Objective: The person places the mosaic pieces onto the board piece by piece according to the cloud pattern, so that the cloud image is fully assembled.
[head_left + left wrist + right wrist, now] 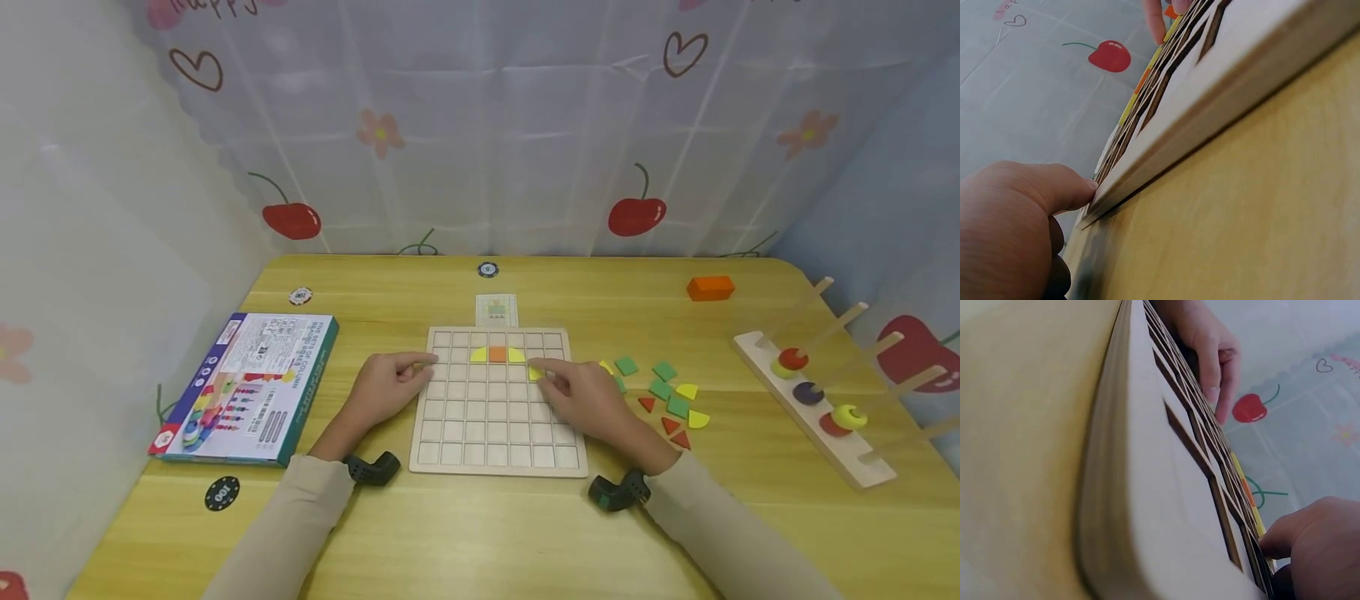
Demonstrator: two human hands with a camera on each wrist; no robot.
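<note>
A square wooden grid board (497, 412) lies on the table. Along its second row from the far edge sit a yellow quarter-circle tile (479, 356), an orange square tile (497, 354) and another yellow quarter-circle tile (516, 356). My left hand (386, 387) holds the board's left edge between thumb and forefinger; in the left wrist view the thumb (1069, 187) lies at the rim. Over the board's right side, my right hand (588, 396) pinches a yellow tile (535, 373) at a cell, partly hidden by the fingers.
Loose green squares (661, 388), red triangles (670, 425) and yellow pieces (697, 419) lie right of the board. A pattern card (497, 310) touches its far side. A boxed toy (247, 387) is left, a peg stand (813, 408) right, an orange block (710, 288) behind.
</note>
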